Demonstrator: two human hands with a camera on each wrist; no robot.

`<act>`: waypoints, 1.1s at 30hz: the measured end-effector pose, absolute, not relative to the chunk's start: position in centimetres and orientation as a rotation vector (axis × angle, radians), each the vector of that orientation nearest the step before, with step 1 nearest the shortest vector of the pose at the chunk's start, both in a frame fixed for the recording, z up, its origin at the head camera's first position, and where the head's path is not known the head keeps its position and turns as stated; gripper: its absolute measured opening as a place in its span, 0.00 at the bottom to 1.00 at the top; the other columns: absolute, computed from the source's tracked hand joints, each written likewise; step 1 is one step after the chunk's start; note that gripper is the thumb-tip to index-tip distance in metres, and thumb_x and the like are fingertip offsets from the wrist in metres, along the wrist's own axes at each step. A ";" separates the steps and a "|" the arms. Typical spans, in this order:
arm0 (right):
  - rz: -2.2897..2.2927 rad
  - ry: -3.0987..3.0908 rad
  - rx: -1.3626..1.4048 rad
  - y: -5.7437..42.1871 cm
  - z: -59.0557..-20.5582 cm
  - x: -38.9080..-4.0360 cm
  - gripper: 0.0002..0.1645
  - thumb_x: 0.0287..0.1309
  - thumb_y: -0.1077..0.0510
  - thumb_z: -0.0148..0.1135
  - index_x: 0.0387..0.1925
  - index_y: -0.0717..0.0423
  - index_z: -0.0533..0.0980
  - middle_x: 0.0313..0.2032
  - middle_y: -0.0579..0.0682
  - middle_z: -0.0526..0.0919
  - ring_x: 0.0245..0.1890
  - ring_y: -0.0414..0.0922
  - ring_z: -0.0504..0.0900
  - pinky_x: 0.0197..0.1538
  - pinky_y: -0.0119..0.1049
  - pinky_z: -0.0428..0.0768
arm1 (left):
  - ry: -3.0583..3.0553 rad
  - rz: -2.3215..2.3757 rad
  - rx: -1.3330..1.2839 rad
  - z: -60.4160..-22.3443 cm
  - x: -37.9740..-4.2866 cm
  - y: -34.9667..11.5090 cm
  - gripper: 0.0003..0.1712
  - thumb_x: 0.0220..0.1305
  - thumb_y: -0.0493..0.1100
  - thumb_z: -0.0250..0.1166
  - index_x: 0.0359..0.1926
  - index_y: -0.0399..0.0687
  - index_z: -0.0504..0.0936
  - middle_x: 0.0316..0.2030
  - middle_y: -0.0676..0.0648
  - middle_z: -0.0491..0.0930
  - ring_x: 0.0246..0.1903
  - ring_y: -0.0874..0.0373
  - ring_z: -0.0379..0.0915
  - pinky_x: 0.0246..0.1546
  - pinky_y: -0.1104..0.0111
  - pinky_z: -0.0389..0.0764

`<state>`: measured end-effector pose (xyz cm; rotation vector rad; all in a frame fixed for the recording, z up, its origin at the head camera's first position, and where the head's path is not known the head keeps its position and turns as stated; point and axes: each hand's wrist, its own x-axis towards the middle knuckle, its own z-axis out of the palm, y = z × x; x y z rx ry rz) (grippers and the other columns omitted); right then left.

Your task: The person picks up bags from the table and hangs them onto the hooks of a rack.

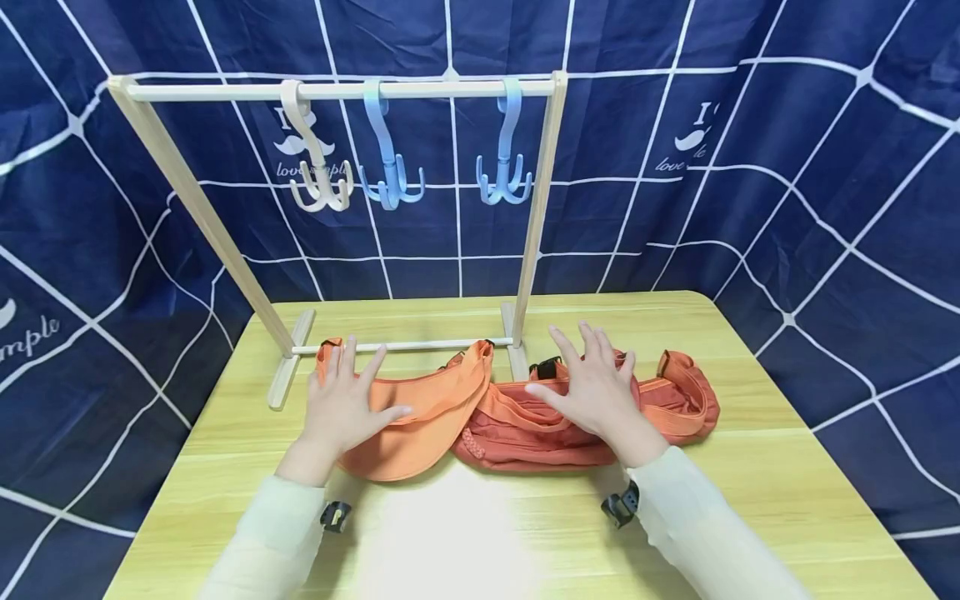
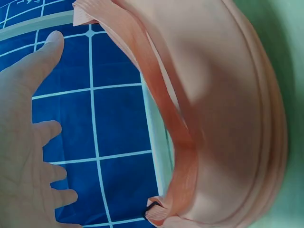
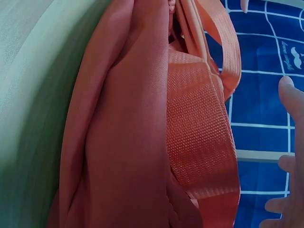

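Observation:
In the head view, an orange sun visor lies on the table with its brim toward the front. Over its left part hovers my left hand, fingers spread and holding nothing. To the visor's right lies a rust-red waist bag with an orange strap and a black buckle. My right hand is spread above the bag, also with nothing in its grasp. The left wrist view shows the visor's band apart from the fingers; the right wrist view shows the bag's webbing strap clear of the hand.
Behind the visor and bag stands a wooden rack with a white top bar. From the bar hang a cream hook, a blue hook and another blue hook. A dark blue gridded cloth surrounds the wooden table.

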<state>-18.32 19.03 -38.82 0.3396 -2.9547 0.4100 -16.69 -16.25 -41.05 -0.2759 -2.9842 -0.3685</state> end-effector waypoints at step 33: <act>0.342 -2.922 0.660 16.4 -39.2 -19.3 0.53 0.48 0.23 0.57 0.71 0.38 0.55 0.68 0.60 0.55 0.68 0.59 0.52 0.60 0.67 0.47 | -2.878 -0.406 -0.482 -43.4 -16.8 -20.1 0.55 0.46 0.75 0.64 0.69 0.49 0.64 0.69 0.36 0.54 0.67 0.38 0.49 0.58 0.40 0.54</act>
